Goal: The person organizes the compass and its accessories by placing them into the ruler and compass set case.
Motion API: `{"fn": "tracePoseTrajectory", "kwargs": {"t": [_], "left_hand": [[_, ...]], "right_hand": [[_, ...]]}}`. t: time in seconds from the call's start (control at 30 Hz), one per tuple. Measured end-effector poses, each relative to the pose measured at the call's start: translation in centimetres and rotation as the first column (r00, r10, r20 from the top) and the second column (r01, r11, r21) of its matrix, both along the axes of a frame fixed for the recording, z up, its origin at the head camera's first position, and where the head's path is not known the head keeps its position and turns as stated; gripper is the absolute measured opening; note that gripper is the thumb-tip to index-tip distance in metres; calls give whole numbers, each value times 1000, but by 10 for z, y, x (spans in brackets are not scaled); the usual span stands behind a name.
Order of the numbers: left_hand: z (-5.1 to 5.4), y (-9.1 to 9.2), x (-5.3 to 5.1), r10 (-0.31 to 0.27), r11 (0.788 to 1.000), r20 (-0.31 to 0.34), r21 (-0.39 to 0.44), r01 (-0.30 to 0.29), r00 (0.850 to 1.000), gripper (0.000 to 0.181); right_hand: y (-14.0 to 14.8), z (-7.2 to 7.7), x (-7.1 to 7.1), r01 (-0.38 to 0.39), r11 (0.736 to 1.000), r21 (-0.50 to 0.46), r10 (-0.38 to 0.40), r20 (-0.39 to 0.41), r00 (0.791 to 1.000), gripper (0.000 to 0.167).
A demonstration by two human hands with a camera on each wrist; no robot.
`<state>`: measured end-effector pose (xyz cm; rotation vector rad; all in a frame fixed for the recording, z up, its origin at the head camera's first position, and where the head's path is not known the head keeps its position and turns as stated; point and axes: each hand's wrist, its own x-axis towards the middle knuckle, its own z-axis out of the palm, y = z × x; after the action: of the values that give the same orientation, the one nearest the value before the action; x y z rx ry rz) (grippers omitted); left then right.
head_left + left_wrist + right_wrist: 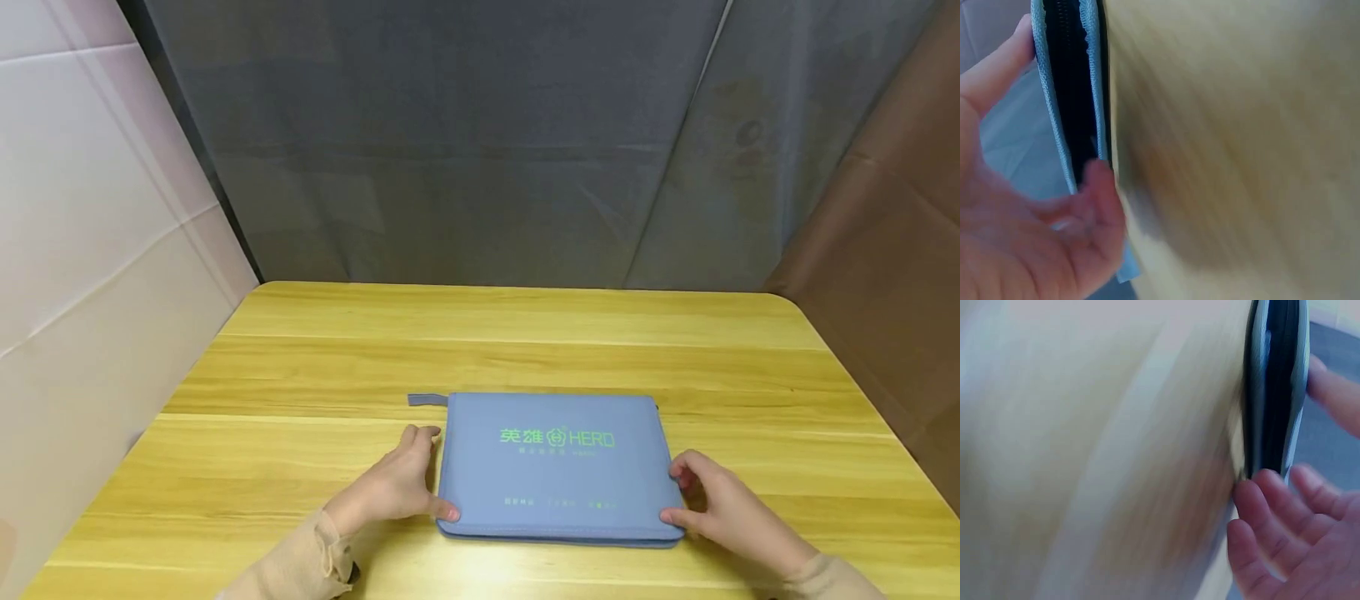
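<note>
A flat blue zip case (555,483) with green "HERO" lettering lies on the wooden table, near its front. My left hand (401,483) is at the case's left side, its thumb on the front left corner and its other fingers spread beside the edge. At the right side, my right hand (716,504) rests its thumb on the cover's edge, with loosely bent fingers alongside. Both wrist views show a dark gap between the two covers, with zip teeth (1063,15) visible in the left one. What the case contains is hidden.
A blue fabric tab (427,400) sticks out from the case's back left corner. The wooden table (525,333) reaches back to a dark grey curtain (450,150). White cloth (97,208) hangs on the left, brown cloth (892,250) on the right.
</note>
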<state>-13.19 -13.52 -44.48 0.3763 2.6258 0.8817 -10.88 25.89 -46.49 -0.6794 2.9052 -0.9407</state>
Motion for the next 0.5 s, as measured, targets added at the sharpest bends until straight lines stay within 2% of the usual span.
{"fn": "tracePoseTrajectory", "kwargs": {"t": [0.07, 0.17, 0.33, 0.5], "left_hand": [[-1, 1, 1, 41, 999, 42, -26, -40, 998, 100], [-1, 3, 1, 43, 999, 73, -24, -41, 996, 93], [-1, 8, 1, 68, 994, 90, 84, -75, 994, 86], [-1, 12, 5, 149, 961, 156, 211, -180, 977, 80]], "right_hand": [[2, 0, -1, 39, 999, -1, -38, 81, 996, 51], [6, -1, -3, 26, 1000, -1, -26, 124, 992, 59], [10, -6, -7, -71, 993, -95, 81, 99, 992, 45], [10, -10, -8, -109, 971, -212, 137, 121, 983, 43]]}}
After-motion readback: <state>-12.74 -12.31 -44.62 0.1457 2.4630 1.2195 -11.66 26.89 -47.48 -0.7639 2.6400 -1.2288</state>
